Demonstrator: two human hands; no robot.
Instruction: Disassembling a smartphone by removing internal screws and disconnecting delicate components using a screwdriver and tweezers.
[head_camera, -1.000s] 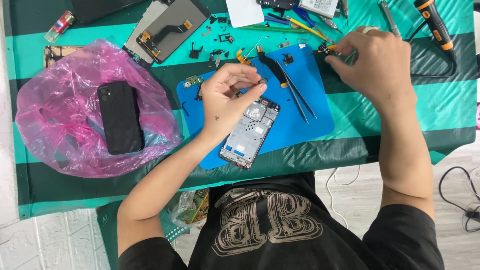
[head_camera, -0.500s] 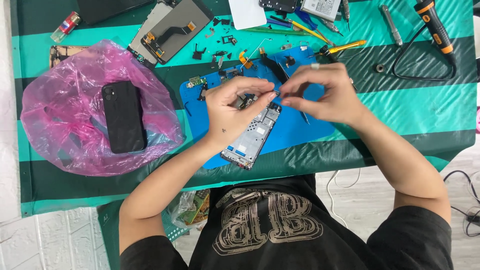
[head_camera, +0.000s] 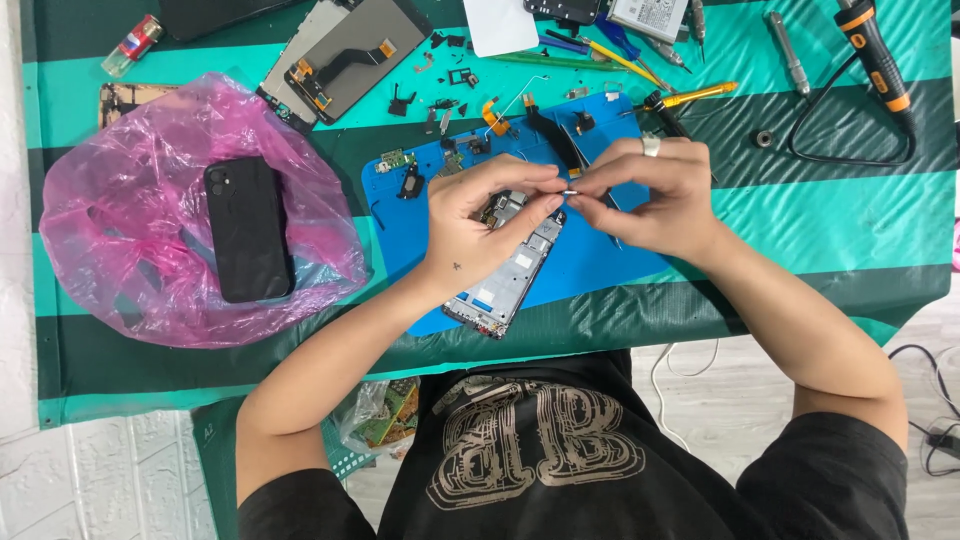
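My left hand (head_camera: 478, 215) and my right hand (head_camera: 655, 195) meet above the blue work mat (head_camera: 600, 255). Between their fingertips they pinch a tiny metal part (head_camera: 571, 192). Just under the hands lies an opened phone frame (head_camera: 510, 268) with its inner parts showing, set at a slant on the mat. Black tweezers (head_camera: 556, 140) rest on the mat's far side, partly hidden by my right hand. My right hand wears a ring.
A black phone (head_camera: 248, 228) lies on a pink plastic bag (head_camera: 130, 240) at the left. A detached screen panel (head_camera: 345, 55) and small loose parts sit at the back. An orange-black screwdriver (head_camera: 875, 50) with a cable lies far right. The green striped cloth (head_camera: 830, 215) ends near my torso.
My right hand came back from the far right of the mat to meet my left hand. Both now pinch the small part over the phone frame.
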